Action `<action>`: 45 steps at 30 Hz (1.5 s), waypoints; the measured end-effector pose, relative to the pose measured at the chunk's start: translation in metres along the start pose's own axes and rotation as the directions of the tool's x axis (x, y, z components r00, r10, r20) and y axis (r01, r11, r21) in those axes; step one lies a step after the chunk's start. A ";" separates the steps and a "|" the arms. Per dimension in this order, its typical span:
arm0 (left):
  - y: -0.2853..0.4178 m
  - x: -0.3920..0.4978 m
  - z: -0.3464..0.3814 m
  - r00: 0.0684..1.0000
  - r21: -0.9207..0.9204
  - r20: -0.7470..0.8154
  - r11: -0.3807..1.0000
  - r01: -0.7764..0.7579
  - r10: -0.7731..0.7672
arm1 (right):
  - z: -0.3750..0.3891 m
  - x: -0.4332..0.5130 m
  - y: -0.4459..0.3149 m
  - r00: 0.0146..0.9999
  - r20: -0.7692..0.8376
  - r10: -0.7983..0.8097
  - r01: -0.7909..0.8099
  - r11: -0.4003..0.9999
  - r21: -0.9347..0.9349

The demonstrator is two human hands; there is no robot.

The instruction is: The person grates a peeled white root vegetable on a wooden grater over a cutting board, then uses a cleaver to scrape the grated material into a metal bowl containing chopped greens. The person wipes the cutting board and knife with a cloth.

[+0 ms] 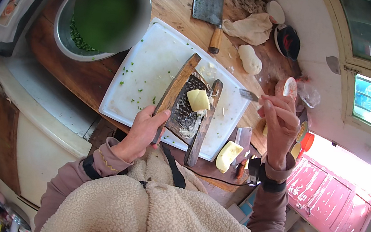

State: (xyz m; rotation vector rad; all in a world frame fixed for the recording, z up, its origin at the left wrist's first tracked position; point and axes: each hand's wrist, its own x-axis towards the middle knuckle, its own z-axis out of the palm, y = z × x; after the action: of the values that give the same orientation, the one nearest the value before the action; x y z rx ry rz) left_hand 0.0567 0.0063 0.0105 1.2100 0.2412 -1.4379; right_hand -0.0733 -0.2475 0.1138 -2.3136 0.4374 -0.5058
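Observation:
My left hand (144, 129) grips the near end of one wooden side rail of a grater (187, 116), which lies tilted over a white plastic cutting board (143, 63). A pale yellow chunk of peeled vegetable (198, 100) rests on the metal grating surface, with pale shreds around and below it. My right hand (280, 119) is raised beyond the board's right edge and pinches a small metal utensil (249, 95), its flat end pointing left; whether it is a knife or a fork is unclear. Green chopped bits dot the board.
A large metal bowl (61, 39) of chopped greens, partly blurred, stands at the upper left. Beyond the board lie a cleaver (209, 2), a cloth (250, 28) and a pale lump (249, 59). Another pale yellow piece (228, 156) lies by a metal blade (244, 139) at the lower right.

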 end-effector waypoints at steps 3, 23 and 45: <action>0.001 0.000 0.000 1.000 0.004 -0.005 1.000 0.002 -0.002 | -0.002 -0.005 0.000 0.988 0.058 0.144 -0.155 0.939 0.306; -0.003 0.000 0.001 1.000 -0.012 0.005 1.000 -0.024 0.024 | -0.015 -0.014 -0.024 0.734 0.334 0.591 -0.666 0.722 0.187; -0.011 0.003 -0.001 0.999 -0.071 -0.004 0.997 -0.040 0.039 | 0.015 0.067 -0.021 0.359 0.751 0.555 -0.515 0.788 -0.337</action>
State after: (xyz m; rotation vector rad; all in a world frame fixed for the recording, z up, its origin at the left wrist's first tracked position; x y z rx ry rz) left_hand 0.0489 0.0081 0.0025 1.1530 0.2667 -1.3825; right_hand -0.0048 -0.2542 0.1337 -1.9632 0.6742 0.9399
